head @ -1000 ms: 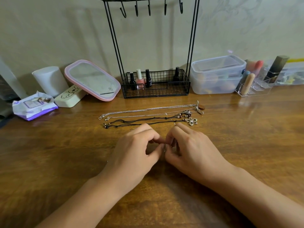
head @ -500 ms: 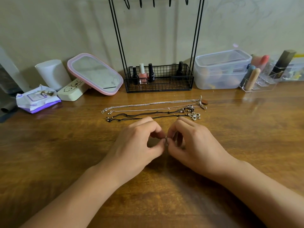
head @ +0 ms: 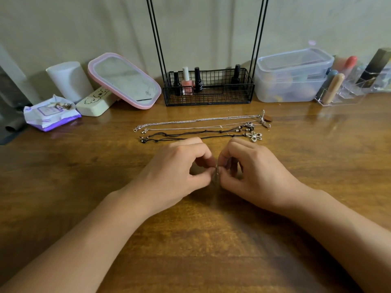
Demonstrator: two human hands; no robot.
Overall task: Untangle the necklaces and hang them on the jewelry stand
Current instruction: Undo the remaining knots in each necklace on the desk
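- At the far left of the wooden counter (head: pixel 63 187) lies one purple-and-white packet (head: pixel 50 115) with a small charm on top.
- Just right of it stands one white cylinder (head: pixel 69 81), and beside that one cream case (head: pixel 97 101) with a cloud drawing, on which one pink-rimmed mirror (head: pixel 124 80) leans, tilted back.
- In the middle at the far edge is the jewelry stand (head: pixel 208 87): two pairs of thin black uprights rise out of view from a black wire basket. The basket holds four nail polish bottles (head: pixel 186 82): three dark ones and one pink with a white cap.
- Near the stand, four necklaces (head: pixel 201 129) lie stretched side by side across the counter, two silver chains farther off and two black cords nearer; the nearest cord ends at the right in a silver flower pendant (head: pixel 254 136).
- The left hand (head: pixel 177 172) and right hand (head: pixel 256 172) meet just near of those necklaces, fingers curled. Thumb and forefinger of each pinch a small silver piece (head: pixel 217 169) between them; what it belongs to is too small to tell.
- Right of the stand are two clear lidded tubs (head: pixel 294 75), stacked, with blurred coloured things inside.
- Far right, one clear organiser (head: pixel 342 96) holds several upright tubes, tan, blue, pink and dark.
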